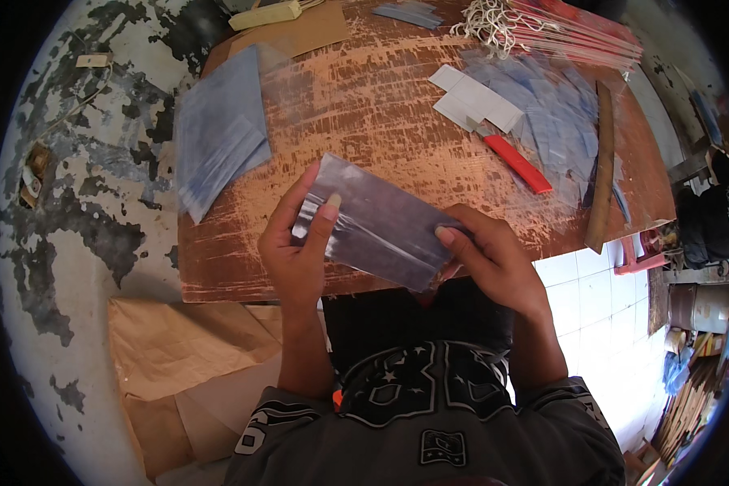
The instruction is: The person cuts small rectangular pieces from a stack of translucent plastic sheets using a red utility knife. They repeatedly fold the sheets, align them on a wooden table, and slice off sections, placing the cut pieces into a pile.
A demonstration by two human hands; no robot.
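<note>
Between my two hands is a rectangular stack of clear plastic sheets [381, 220], slightly tilted, with light glinting along its surface. My left hand [298, 243] grips its left end, thumb on top and fingers behind. My right hand [494, 257] closes on the right end, its thumb pressed on the near face. Both hands are over the front edge of the worn brown table [332, 121]. The fingers behind the sheets are partly hidden.
Larger bluish plastic sheets [223, 130] lie at the left. To the right are loose plastic pieces [555, 109], white card pieces [478, 99], a red cutter knife [518, 164] and a wooden strip [601, 174]. White cords [502, 26] lie behind; brown paper [190, 344] is below left.
</note>
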